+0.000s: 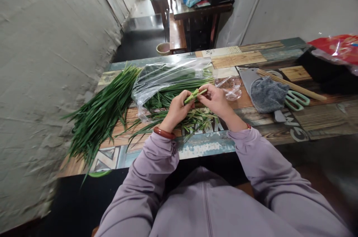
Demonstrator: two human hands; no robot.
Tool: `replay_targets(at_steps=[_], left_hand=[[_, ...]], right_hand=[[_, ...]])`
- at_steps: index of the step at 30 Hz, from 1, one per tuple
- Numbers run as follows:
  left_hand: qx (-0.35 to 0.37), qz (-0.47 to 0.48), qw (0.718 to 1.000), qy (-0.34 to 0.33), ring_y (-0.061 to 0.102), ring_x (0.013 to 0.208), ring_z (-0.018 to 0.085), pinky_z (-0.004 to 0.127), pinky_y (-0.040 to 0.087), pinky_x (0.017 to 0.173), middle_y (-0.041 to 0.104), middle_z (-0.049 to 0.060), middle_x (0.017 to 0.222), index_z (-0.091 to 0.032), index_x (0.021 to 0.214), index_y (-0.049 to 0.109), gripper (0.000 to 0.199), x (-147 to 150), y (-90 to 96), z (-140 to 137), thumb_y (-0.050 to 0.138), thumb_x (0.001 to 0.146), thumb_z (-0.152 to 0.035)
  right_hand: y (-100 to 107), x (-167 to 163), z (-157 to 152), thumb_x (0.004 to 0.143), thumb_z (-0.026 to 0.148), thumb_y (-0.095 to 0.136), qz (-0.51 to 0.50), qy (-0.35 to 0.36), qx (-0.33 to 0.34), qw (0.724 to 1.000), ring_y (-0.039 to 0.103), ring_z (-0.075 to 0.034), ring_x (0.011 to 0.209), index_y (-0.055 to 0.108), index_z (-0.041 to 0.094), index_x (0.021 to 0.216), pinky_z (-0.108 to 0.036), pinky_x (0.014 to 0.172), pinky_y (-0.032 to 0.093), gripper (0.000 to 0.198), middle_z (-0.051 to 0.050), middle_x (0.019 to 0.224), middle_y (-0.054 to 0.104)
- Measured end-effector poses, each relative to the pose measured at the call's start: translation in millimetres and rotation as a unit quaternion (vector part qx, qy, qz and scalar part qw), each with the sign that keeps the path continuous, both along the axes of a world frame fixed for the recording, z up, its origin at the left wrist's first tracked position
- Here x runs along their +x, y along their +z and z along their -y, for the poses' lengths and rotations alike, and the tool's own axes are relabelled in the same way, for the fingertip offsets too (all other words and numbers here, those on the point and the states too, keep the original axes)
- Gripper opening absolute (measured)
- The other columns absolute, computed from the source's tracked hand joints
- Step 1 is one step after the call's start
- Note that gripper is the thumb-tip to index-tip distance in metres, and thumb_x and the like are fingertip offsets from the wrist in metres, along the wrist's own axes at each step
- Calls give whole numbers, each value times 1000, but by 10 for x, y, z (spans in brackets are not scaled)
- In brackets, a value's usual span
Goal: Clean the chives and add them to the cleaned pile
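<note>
Chive stalk (195, 95) sits pinched between both hands over the table (251, 59), its long way running left to right, tipped up a little. Left hand (177, 112) and right hand (214, 99) both close their fingers on it (thumbs on top). Loose chives (103, 114) reach the table's left edge. Cleaver (247, 80) lies well apart, on the right.

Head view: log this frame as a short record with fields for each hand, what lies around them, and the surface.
left hand: pinches the pale end of a chive stalk
right hand: fingers on the same stalk, from the other side
left of hands: loose pile of chives
behind hands: more chives in a clear plastic bag
right of hands: grey cloth on a cleaver, green-handled scissors
surface: patterned wooden table
</note>
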State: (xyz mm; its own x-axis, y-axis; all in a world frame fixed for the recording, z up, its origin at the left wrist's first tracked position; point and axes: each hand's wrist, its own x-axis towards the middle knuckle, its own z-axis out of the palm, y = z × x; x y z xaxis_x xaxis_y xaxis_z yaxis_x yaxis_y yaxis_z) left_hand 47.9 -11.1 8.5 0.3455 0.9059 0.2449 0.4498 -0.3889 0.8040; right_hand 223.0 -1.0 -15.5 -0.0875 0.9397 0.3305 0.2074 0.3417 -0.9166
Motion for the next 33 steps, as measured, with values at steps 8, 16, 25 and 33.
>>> replay_targets(at_steps=[8, 16, 25, 33], left_hand=[[36, -49, 998, 20, 56, 70, 14, 25, 41, 67, 65, -1, 75, -20, 85, 55, 5, 4, -76, -26, 55, 87, -24], [106, -218, 969, 43, 62, 72, 19, 29, 37, 66, 69, 3, 82, -21, 91, 59, 8, 11, -113, -12, 60, 83, -21], [112, -256, 960, 23, 65, 78, 22, 31, 38, 70, 71, 5, 88, -22, 94, 59, 10, 26, -95, 5, 61, 83, -21], [91, -192, 977, 27, 59, 73, 19, 28, 38, 67, 65, 3, 81, -21, 90, 56, 7, 13, -144, -40, 57, 84, -18]], right_hand=[[72, -3, 36, 78, 23, 60, 90, -18, 47, 995, 65, -16, 69, 65, 22, 88, -29, 66, 52, 11, -2, 81, 71], [172, 78, 119, 82, 20, 62, 311, -14, 148, 939, 61, -22, 90, 70, 23, 87, -35, 82, 43, 10, -5, 94, 71], [89, 39, 88, 81, 21, 60, 305, 0, 173, 936, 57, -23, 88, 63, 21, 81, -35, 81, 41, 2, -7, 91, 66], [-119, -156, 44, 80, 16, 51, 204, -70, 151, 965, 55, -24, 85, 50, 24, 79, -36, 79, 45, 8, -7, 84, 59]])
